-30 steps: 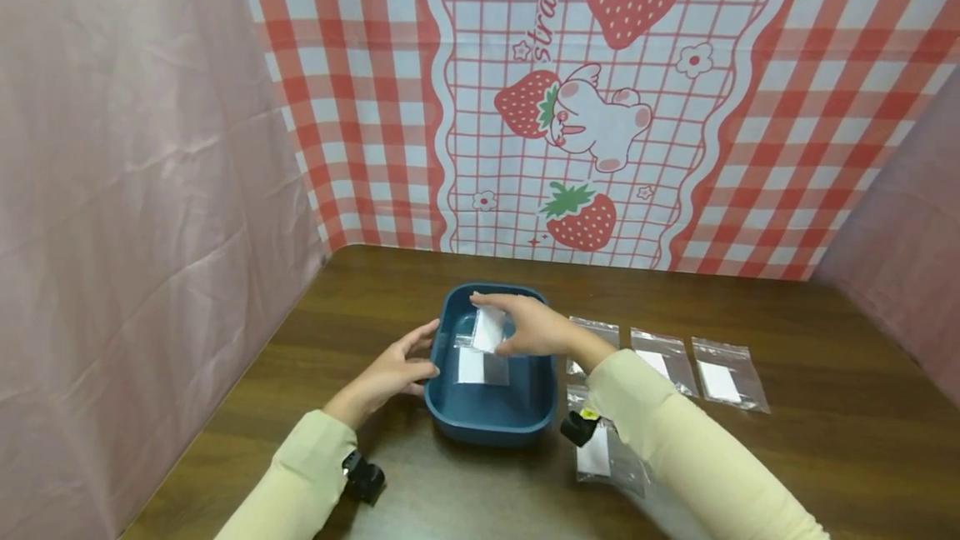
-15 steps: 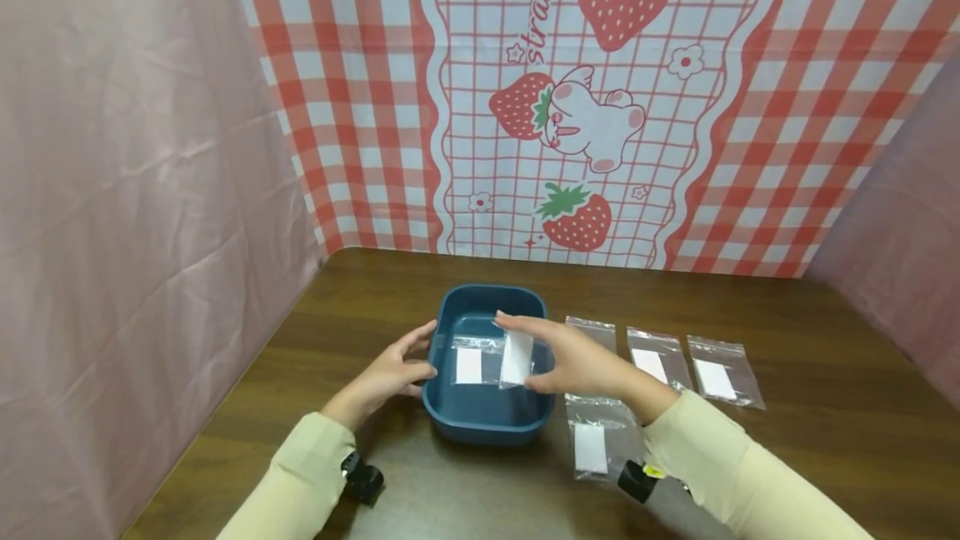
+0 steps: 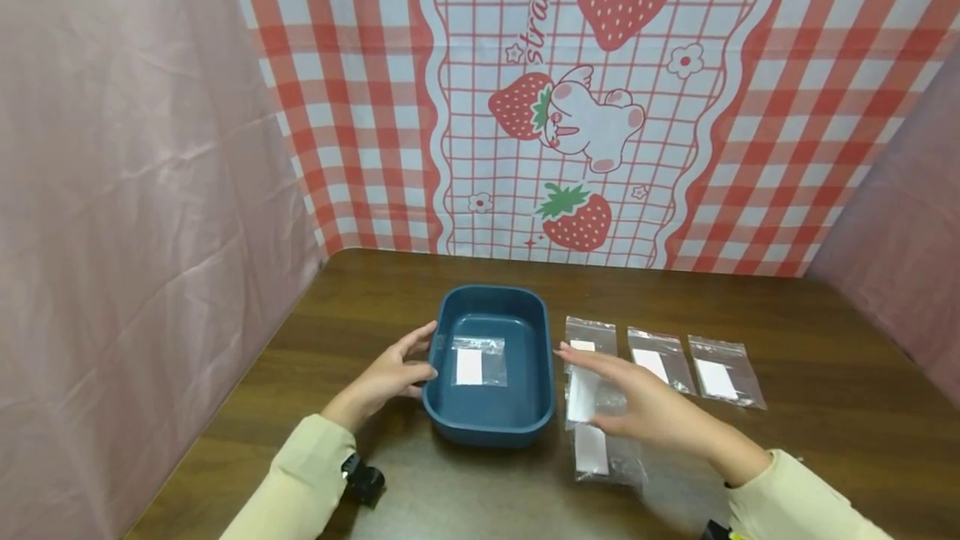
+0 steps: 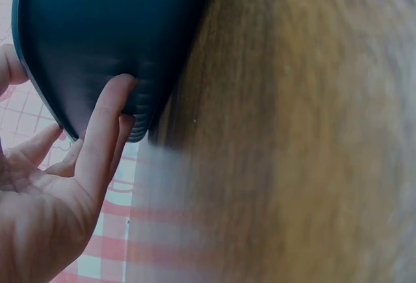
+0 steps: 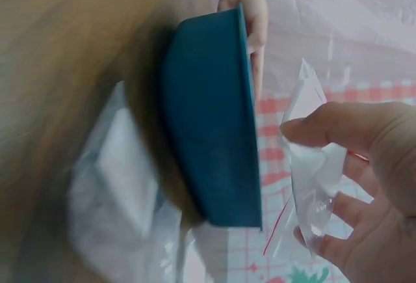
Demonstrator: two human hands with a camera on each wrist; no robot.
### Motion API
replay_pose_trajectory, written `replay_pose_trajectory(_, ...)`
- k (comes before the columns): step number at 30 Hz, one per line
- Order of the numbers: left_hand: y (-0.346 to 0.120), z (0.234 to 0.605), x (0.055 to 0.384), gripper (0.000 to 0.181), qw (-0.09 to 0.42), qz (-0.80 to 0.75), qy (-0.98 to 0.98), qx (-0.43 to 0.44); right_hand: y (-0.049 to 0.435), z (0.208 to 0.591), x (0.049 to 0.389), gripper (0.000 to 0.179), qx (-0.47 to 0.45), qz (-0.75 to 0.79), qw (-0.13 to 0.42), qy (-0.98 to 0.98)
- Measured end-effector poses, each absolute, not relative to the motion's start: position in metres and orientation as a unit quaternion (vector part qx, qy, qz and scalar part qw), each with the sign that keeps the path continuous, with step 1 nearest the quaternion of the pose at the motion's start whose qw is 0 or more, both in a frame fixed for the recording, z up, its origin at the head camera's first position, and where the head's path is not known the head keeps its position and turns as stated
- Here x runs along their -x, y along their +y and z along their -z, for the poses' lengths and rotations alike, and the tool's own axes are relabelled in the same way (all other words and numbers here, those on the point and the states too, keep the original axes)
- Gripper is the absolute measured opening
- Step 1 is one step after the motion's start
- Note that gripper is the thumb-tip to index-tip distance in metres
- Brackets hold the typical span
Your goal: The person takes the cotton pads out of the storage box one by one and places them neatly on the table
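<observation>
My right hand (image 3: 648,402) holds a small clear zip-lock bag (image 5: 312,146) with a white card inside, pinched between thumb and fingers. In the head view it hangs just right of the blue bin (image 3: 491,433), over bags lying on the table. My left hand (image 3: 386,377) rests its extended fingers against the bin's left side; in the left wrist view its fingertips (image 4: 120,84) touch the outer wall. Inside the bin lies one zip-lock bag (image 3: 491,361) with a white card.
To the right of the bin, a bag (image 3: 592,327) lies partly behind the held one, with two more bags, a middle one (image 3: 660,357) and a far-right one (image 3: 726,373), beside it. Nearer me lies another bag (image 3: 609,457). A checked strawberry cloth (image 3: 570,107) hangs behind the wooden table (image 3: 375,290).
My right hand has moved right and toward me, carrying the zip-lock bag out from over the bin, so one bag is left in it. My left hand has stayed at the bin's side.
</observation>
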State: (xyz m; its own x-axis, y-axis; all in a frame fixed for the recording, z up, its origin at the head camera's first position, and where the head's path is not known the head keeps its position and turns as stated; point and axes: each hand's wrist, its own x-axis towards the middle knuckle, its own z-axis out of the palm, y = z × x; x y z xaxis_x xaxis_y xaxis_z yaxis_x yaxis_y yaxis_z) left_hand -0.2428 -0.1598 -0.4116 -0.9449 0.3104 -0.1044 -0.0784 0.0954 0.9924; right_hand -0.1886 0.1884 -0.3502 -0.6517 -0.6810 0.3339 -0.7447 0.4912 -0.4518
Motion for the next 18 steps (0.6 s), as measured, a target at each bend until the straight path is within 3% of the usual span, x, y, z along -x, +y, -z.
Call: replay_pose_trajectory(18, -0.161, 0.409, 0.244, 0.074, 0.148, -0.658, 0.736, -0.065, 0.26, 0.385, 0.168, 0.087, -0.433, -0.282, 0.082, -0.852)
